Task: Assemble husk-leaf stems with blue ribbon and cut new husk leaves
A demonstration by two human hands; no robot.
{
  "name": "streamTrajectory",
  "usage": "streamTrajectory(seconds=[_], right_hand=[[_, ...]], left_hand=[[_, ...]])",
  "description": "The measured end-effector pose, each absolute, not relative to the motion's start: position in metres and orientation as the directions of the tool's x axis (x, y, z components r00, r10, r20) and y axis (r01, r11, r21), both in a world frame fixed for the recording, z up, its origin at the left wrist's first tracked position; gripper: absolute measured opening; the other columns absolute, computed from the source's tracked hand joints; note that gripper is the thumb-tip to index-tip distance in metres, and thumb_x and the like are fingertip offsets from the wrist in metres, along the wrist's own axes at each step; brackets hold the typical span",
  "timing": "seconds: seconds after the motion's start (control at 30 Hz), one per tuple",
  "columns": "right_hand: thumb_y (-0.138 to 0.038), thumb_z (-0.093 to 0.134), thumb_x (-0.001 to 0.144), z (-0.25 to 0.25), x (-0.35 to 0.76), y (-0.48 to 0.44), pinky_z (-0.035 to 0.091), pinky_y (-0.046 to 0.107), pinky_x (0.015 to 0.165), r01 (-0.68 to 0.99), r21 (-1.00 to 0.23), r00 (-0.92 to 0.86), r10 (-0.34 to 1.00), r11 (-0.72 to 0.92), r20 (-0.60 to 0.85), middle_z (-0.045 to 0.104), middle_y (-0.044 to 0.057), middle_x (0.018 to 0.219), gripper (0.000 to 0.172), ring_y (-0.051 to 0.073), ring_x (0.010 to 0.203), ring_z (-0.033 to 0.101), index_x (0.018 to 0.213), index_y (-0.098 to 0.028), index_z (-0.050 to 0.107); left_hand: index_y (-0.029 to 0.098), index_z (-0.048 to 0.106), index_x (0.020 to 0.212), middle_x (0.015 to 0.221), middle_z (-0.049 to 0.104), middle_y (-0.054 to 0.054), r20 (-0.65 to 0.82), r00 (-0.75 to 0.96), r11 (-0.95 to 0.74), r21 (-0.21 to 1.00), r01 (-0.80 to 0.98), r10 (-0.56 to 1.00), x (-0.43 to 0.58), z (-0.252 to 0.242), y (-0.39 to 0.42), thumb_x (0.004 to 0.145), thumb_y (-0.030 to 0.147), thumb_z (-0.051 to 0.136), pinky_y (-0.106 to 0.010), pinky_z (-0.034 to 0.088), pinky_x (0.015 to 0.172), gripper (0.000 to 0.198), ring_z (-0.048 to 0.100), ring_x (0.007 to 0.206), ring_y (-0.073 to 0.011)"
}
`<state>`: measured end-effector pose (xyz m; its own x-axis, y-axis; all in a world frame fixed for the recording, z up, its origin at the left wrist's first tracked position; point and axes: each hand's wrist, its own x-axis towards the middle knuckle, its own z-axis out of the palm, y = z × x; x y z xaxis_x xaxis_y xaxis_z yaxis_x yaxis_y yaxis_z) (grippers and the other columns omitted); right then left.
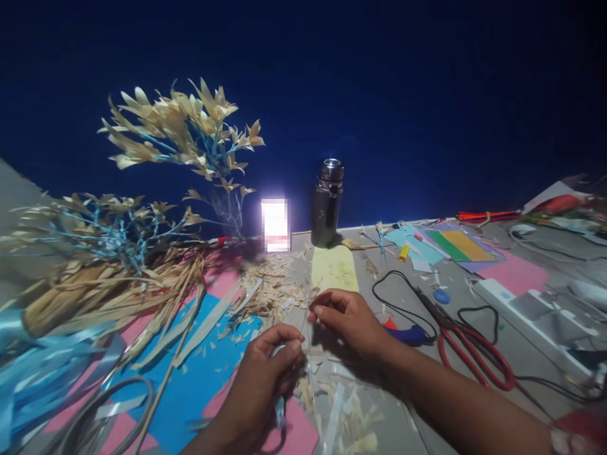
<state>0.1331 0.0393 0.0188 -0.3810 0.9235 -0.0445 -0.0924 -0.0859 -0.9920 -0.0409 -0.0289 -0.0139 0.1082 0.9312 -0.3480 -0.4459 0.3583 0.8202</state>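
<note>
My left hand (265, 373) is curled shut near the front edge of the grey table (521, 354) — thumb and forefinger pinch a narrow pale blue ribbon strip (279, 409), whose loose end hangs below my palm over a pink paper sheet (296, 436). My right hand (348, 319) sits just beyond it and a little to the right, with its fingertips pressed together on a thin pale stalk (307, 335) that runs down between the two hands. The stalk is too fine for me to tell what it is made of. The hands are near each other but not touching.

Under and around them lie scattered straw-coloured shavings (265, 291), on the table and on a bright blue paper sheet (199, 373) to my left. Beyond my right hand a pale yellow paper sheet (334, 268) lies flat, and behind it a dark steel flask (327, 202) stands upright against the dark blue wall. Just right of my right wrist lies a blue glue gun (410, 335) with its black cable (398, 284) looping away, then red-handled scissors (474, 360) — and further right a white power strip (531, 309). On the far left, branches of dried straw leaves on blue-wrapped stems (184, 126) stand and lie, above a bundle of shiny pale blue ribbon (42, 366).
</note>
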Motion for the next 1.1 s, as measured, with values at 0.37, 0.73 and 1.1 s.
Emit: streamTrajectory(seconds=[0.37, 0.73, 1.1], right_hand=[[-0.028, 0.056, 0.094, 0.065, 0.226, 0.024, 0.040, 0.027, 0.067, 0.665, -0.661, -0.465, 0.885, 0.349, 0.000, 0.071, 0.002, 0.078, 0.019, 0.016, 0.070, 0.061, 0.083, -0.019, 0.069], [-0.025, 0.061, 0.090, 0.044, 0.207, 0.000, 0.043, 0.027, 0.067, 0.500, -0.858, -0.439, 0.889, 0.119, -0.132, 0.070, 0.003, 0.081, 0.012, 0.017, 0.075, 0.062, 0.086, -0.018, 0.069], [-0.037, 0.077, 0.082, 0.013, 0.138, 0.018, 0.040, 0.024, 0.061, 0.118, -0.967, -0.602, 0.758, -0.225, -0.250, 0.063, 0.000, 0.072, 0.025, 0.012, 0.065, 0.054, 0.083, -0.015, 0.067]], left_hand=[[0.017, 0.062, 0.088, 0.047, 0.037, 0.013, -0.427, 0.080, 0.414, 0.788, -0.455, 0.901, -0.043, -0.008, -0.024, 0.058, 0.048, 0.094, -0.016, 0.014, 0.040, 0.055, 0.020, 0.041, -0.0018], [0.018, 0.062, 0.087, 0.043, 0.043, 0.011, -0.317, 0.157, 0.354, 0.821, -0.449, 0.935, -0.038, -0.003, -0.024, 0.079, 0.033, 0.082, -0.018, 0.028, 0.041, 0.026, 0.026, 0.037, -0.0039], [0.019, 0.062, 0.096, 0.048, 0.046, 0.008, -0.272, 0.244, 0.364, 0.754, -0.547, 0.931, -0.040, 0.006, -0.031, 0.088, 0.032, 0.074, -0.015, 0.023, 0.042, 0.019, 0.025, 0.038, -0.0029]])
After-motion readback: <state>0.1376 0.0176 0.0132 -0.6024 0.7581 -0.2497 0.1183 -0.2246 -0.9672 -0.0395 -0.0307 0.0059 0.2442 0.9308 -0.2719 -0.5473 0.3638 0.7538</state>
